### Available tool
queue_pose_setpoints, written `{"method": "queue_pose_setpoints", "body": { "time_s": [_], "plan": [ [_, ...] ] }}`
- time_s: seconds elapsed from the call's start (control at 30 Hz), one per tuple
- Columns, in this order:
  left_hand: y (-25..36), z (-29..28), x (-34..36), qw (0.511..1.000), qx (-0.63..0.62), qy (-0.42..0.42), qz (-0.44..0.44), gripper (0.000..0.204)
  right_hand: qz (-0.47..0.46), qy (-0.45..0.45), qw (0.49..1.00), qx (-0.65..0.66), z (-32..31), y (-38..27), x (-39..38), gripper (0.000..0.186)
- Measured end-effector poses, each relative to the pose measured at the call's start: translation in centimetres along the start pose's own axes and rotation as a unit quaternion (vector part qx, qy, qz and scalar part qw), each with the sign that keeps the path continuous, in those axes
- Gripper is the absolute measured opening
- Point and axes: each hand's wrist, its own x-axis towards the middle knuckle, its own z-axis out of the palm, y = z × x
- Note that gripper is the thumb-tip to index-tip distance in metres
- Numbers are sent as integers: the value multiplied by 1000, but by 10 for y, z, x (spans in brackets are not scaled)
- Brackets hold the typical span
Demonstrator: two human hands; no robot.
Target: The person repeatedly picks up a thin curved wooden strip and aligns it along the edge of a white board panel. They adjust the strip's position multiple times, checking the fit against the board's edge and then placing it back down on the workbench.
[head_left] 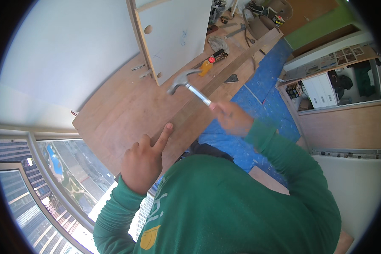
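Note:
In my right hand [233,119], the fingers are wrapped round the handle of a claw hammer [198,93]. Its metal head is raised over the board, up and left of the hand. The hand is slightly blurred. A long, narrow wooden strip [241,64] runs slantwise over the large plywood board [114,99]. At the strip's near end my left hand [142,163] grips it, with the index finger stretched along the wood and the other fingers curled. My left thumb is hidden, and I cannot see any nail under the fingers.
A white panel with wooden edging [173,38] stands at the board's far side. Beyond the strip lie an orange bottle [206,66], a cloth [218,44] and several tools. Blue sheeting [275,80] covers the floor at right, by a shelf unit [326,91]. Windows [72,169] are at left.

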Motion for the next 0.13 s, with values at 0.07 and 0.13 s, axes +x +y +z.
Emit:
{"method": "queue_pose_setpoints", "body": {
  "time_s": [0.07, 0.13],
  "plan": [
    [-5, 7, -2, 999, -17, 30, 9, 78, 27, -50, 998, 15, 27, -30, -16, 43],
    [-6, 9, -5, 999, -42, 34, 0, 78, 33, -50, 998, 1, 28, -33, -19, 44]
  ]
}}
